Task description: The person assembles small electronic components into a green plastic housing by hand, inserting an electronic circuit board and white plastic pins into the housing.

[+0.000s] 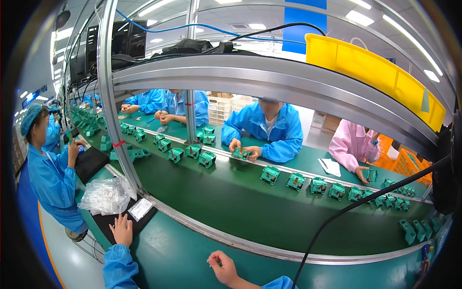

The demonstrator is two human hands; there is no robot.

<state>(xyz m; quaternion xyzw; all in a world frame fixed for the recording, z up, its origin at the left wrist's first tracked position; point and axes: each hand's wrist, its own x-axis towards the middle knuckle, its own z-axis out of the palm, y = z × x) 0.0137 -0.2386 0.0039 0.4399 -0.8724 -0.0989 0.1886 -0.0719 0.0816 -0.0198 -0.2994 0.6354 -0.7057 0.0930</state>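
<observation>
My left hand (121, 230) is open, its fingers apart over a black mat (108, 222) on the green bench. Just beyond it are a clear plastic bag (105, 196) and a white printed label card (140, 209); the hand holds neither. Above the bench's near part, my right hand (224, 269) is curled with its fingertips drawn in. Nothing shows between those fingers. Both of my forearms wear blue sleeves.
Beyond a metal rail runs a green conveyor (231, 207) with several green plastic housings (295, 181). A metal post (113, 96), a black cable (332, 214) and a shelf with a yellow bin (375, 72) cross the view. Co-workers sit opposite; another person (55, 178) is at the left.
</observation>
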